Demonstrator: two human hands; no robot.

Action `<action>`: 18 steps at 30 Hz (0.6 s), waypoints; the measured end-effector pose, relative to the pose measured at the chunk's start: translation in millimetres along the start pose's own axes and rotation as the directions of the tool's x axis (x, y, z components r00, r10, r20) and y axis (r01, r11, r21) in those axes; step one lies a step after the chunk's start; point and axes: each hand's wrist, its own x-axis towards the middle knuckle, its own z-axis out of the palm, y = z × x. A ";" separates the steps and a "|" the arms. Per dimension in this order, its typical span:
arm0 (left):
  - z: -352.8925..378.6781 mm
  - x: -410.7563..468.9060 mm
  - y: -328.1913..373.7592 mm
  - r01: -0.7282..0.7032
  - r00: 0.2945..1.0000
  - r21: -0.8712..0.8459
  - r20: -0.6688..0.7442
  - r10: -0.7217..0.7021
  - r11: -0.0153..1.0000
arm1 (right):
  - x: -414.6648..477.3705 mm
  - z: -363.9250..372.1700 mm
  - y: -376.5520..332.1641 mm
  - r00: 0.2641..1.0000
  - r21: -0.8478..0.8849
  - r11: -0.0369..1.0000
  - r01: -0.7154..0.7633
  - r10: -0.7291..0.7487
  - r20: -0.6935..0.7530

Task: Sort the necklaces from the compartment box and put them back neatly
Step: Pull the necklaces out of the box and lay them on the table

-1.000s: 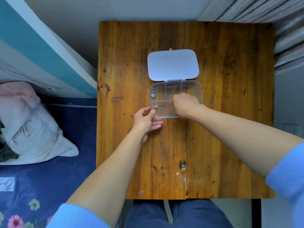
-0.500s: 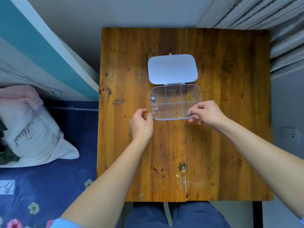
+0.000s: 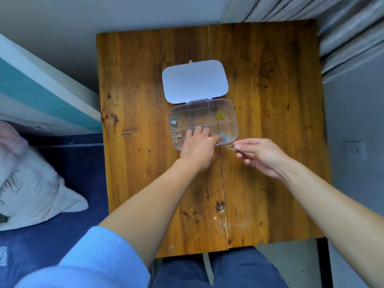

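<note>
The left hand [image 3: 198, 147] reaches, fingers curled, into the box's [image 3: 234, 129] near middle cell; the right hand [image 3: 262, 155] pinches a chain [image 3: 231, 146] just outside its near edge — draw slowly, so links don't snag.

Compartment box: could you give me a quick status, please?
Left hand reaching into box, near-middle compartment. Right hand pinching thin chain just outside. Lid open. Nothing in the way.
</note>
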 end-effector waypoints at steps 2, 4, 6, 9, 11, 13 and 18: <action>4.4 1.5 0.7 0.005 1.000 0.022 -0.015 -0.005 1.000 | -0.1 -4.8 1.1 1.000 0.049 0.999 -0.021 0.020 0.014; 8.6 2.2 -0.3 0.005 0.998 -0.009 -0.064 -0.006 1.000 | -0.6 -9.2 2.7 0.999 0.071 0.997 -0.037 0.036 0.013; 11.0 1.7 -2.4 0.006 0.992 -0.073 -0.122 -0.015 0.997 | -0.5 -12.9 5.0 0.999 0.081 0.996 -0.044 0.046 -0.013; 11.0 -0.4 -6.7 0.022 0.978 -0.241 -0.196 -0.071 0.970 | 1.0 -18.0 8.5 0.995 0.071 0.997 -0.043 0.049 -0.088; 8.8 -4.4 -10.3 0.019 0.971 -0.323 -0.219 -0.094 0.946 | 1.7 -20.0 9.6 0.991 0.091 0.995 -0.036 0.047 -0.123; 3.3 -10.3 -13.7 0.019 0.971 -0.350 -0.217 -0.100 0.937 | 1.0 -20.2 9.2 0.990 0.110 0.994 -0.021 0.036 -0.139; -23.7 -30.3 -16.2 0.135 0.969 -0.634 -0.075 -0.235 0.761 | -5.7 -17.3 3.3 0.986 0.094 0.995 0.037 -0.021 -0.167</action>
